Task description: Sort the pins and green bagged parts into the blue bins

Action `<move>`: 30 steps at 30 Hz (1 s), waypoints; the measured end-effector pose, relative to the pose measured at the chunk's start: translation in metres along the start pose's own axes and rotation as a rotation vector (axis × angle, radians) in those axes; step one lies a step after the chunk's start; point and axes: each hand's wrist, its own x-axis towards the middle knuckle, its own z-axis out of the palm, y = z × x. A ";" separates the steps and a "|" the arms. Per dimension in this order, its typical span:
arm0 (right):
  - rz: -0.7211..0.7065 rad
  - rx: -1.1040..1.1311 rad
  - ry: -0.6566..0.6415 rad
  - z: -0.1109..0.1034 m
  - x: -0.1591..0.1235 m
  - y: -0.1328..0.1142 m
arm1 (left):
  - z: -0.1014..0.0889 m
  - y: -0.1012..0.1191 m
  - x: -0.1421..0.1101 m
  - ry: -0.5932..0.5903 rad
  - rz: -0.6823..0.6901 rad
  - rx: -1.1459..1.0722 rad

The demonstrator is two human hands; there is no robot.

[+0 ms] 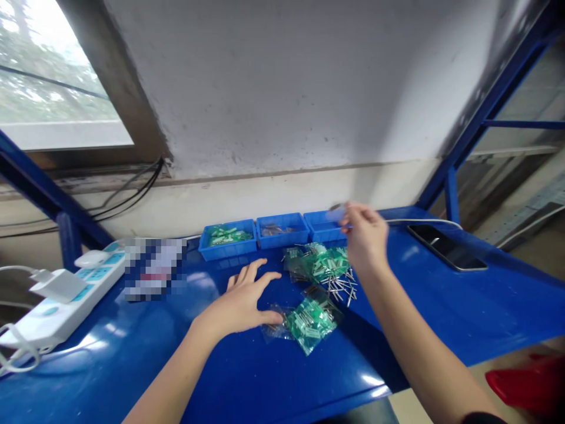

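Observation:
My left hand (243, 301) lies flat on the blue table (441, 306), fingers spread, its thumb touching a clear bag of green parts (309, 321). My right hand (365, 235) is raised over the right blue tray (321, 227), fingers pinched on a small blurred thing I cannot make out. Under it lies another bag of green parts (318, 262) with loose metal pins (341, 287) beside it.
Three small blue trays stand in a row at the back: the left tray (227, 238) holds green parts, the middle tray (282, 229) brownish bits. A white power strip (66, 297) with plugs lies at the left. A dark phone (446, 247) on a white cable lies at the right.

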 end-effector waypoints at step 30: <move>0.237 0.014 -0.681 0.031 -0.080 0.024 | 0.010 0.016 0.011 0.506 0.008 -0.457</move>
